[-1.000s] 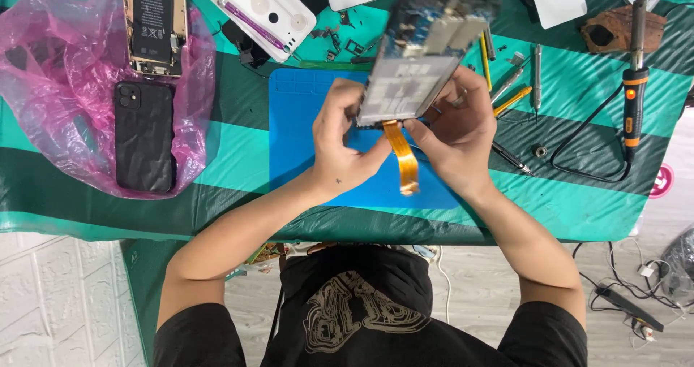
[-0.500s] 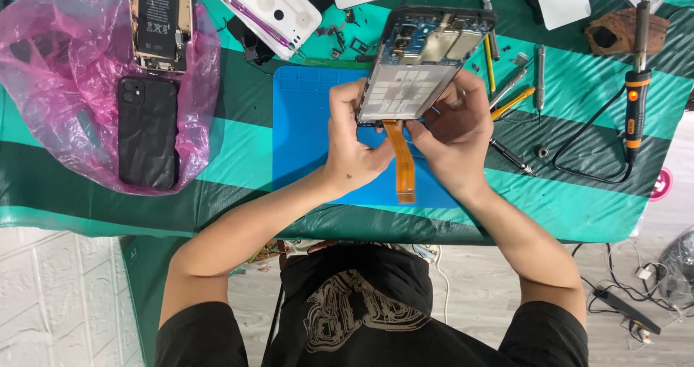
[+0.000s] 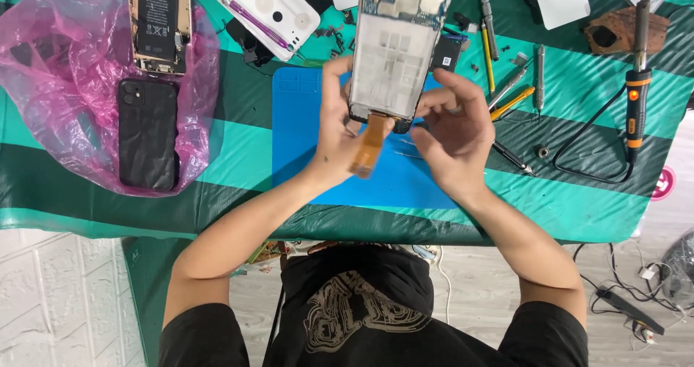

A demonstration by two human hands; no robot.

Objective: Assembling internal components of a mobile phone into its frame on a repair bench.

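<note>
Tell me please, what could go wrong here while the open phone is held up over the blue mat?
1. The orange flex cable hangs loose from the opened phone frame, beside the left hand; it could perhaps crease or tear.
2. Both hands, the right hand too, grip only the lower end, so the frame might tip.
3. The soldering iron shows a lit lamp; possibly hot.

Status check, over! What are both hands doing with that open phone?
Left hand and right hand both gripping opened phone frame above blue mat. Orange flex cable dangling from its bottom edge. Tweezers and soldering iron lie clear.
</note>
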